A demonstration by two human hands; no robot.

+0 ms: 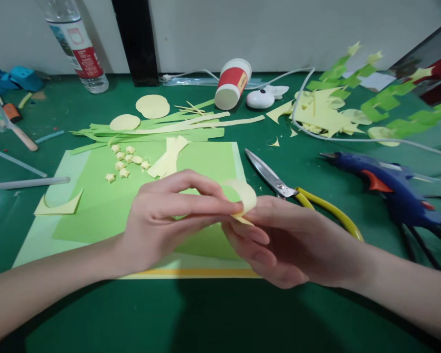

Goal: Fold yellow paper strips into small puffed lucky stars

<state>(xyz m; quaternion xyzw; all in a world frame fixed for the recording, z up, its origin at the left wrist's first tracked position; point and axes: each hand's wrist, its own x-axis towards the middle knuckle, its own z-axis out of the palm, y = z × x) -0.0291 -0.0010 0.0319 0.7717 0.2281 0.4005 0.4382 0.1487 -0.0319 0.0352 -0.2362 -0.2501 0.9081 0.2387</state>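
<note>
A pale yellow paper strip curves into a loop between my two hands, its short end sticking out below. My left hand pinches the loop from the left with thumb and fingers. From the right, my right hand grips the same strip, its lower fingers curled underneath. Beneath the hands lie green paper sheets stacked on a paler one. Small folded paper stars are grouped on the sheets, beside crossed pale yellow paper pieces.
Yellow-handled scissors lie right of the sheets, and a blue glue gun farther right. Behind are green paper strips, yellow paper circles, a tipped paper cup, a white cable and a water bottle.
</note>
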